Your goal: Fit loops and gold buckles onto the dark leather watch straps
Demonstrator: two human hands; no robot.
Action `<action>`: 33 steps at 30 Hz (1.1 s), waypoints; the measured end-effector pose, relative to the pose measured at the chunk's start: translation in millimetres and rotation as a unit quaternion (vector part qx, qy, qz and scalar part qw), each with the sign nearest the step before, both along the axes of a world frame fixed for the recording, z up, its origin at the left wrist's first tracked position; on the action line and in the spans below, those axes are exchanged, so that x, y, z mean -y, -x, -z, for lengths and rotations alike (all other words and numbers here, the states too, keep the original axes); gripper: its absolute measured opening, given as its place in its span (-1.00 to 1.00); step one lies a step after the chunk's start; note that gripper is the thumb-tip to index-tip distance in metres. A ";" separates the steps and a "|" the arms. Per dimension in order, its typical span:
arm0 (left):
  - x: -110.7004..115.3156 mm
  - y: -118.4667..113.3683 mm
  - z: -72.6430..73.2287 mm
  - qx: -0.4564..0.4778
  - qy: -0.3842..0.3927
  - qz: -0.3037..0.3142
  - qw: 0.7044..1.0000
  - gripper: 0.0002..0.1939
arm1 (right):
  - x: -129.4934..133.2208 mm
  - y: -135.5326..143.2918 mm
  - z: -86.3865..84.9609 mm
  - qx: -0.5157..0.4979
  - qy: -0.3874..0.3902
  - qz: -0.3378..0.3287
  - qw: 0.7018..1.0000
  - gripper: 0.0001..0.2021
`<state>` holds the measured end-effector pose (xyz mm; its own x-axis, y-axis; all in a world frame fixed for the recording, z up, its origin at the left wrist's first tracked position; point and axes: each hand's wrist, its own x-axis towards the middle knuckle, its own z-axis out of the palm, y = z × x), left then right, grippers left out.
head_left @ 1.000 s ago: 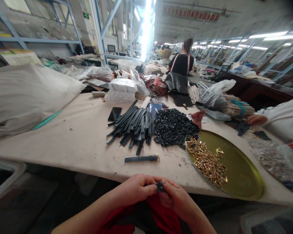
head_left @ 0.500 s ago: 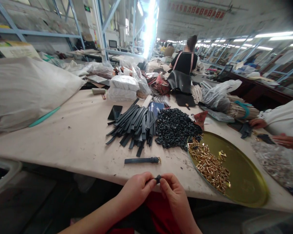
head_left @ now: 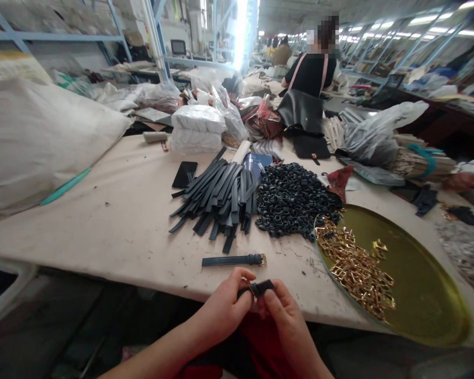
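Observation:
At the table's front edge, both hands are closed on a dark leather strap [head_left: 264, 287] with a gold buckle on it. My left hand [head_left: 226, 299] pinches it at the buckle side, fingers partly covering the buckle. The strap's short end is gripped between the thumb and fingers of my right hand [head_left: 287, 311]. Just beyond them lies a strap with a gold buckle and loop [head_left: 231, 260]. Farther back are a heap of loose dark straps [head_left: 221, 197] and a mound of small dark loops [head_left: 296, 202]. Gold buckles [head_left: 359, 271] lie on a round golden tray [head_left: 430, 295] at the right.
A phone [head_left: 185, 175] lies left of the straps. A large pale sack [head_left: 51, 137] fills the left side. Plastic-wrapped bundles [head_left: 198, 129] and a black leather bag [head_left: 302, 113] stand at the back. Another person's hand [head_left: 462, 180] shows at the far right.
My hands have turned the strap so its short end and the gold buckle now show between them. The right hand has shifted slightly right. The view has tilted down a little.

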<state>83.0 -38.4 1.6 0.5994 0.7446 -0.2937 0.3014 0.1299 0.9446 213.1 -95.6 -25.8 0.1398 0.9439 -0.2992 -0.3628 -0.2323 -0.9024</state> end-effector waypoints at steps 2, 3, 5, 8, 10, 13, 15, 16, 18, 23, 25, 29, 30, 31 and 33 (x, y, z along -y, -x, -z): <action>-4.4 -2.1 3.0 -0.014 -0.001 0.001 1.000 -0.78 | -1.8 -5.5 -0.1 -0.041 0.005 0.005 0.999 -0.64; -6.0 -3.0 3.5 -0.027 -0.002 0.000 1.000 -0.77 | -2.5 -8.0 -0.3 -0.077 0.018 0.005 0.997 -0.64; -7.6 -4.7 2.5 -0.052 0.003 -0.008 0.999 -0.77 | -2.9 -11.0 -1.0 -0.163 0.055 -0.014 0.985 -0.75; -6.8 -6.5 -0.5 -0.078 0.008 -0.007 0.997 -0.76 | -0.6 -10.7 -1.7 -0.261 0.083 -0.051 0.960 -0.82; -4.7 -6.7 -2.0 -0.111 -0.017 -0.002 0.994 -0.78 | 2.2 -9.3 -1.5 -0.283 0.076 -0.047 0.955 -0.82; 0.5 -5.4 -3.2 -0.167 -0.073 -0.003 0.983 -0.80 | 7.4 -8.2 -1.2 -0.287 0.062 -0.038 0.955 -0.84; 5.3 -3.5 -4.0 -0.182 -0.092 0.000 0.979 -0.81 | 11.7 -7.5 -2.4 -0.298 0.069 -0.057 0.950 -0.83; 8.1 -2.3 -4.7 -0.185 -0.095 0.004 0.978 -0.82 | 14.4 -6.9 -3.5 -0.305 0.073 -0.072 0.947 -0.80; 14.3 0.4 -6.5 -0.194 -0.099 0.013 0.976 -0.82 | 21.0 -4.9 -6.5 -0.311 0.076 -0.100 0.942 -0.76; 30.2 7.8 -15.6 -0.184 -0.095 0.019 0.978 -0.80 | 40.1 2.8 -14.2 -0.307 0.042 -0.104 0.945 -0.77; 36.0 10.6 -19.6 -0.151 -0.079 0.019 0.985 -0.80 | 45.3 5.3 -17.2 -0.301 0.023 -0.090 0.949 -0.76; 45.1 16.8 -22.2 -0.082 -0.025 0.018 0.996 -0.75 | 49.9 9.3 -21.2 -0.261 0.019 -0.053 0.964 -0.80; 46.6 18.4 -21.3 -0.066 -0.006 0.017 0.998 -0.74 | 50.5 10.6 -21.2 -0.247 0.021 -0.050 0.968 -0.80; 47.8 20.0 -19.9 -0.051 0.011 0.015 0.999 -0.74 | 51.2 11.9 -20.7 -0.233 0.023 -0.047 0.971 -0.80; 49.2 22.8 -16.3 -0.033 0.027 0.012 0.999 -0.77 | 53.0 14.3 -18.6 -0.199 0.024 -0.037 0.979 -0.78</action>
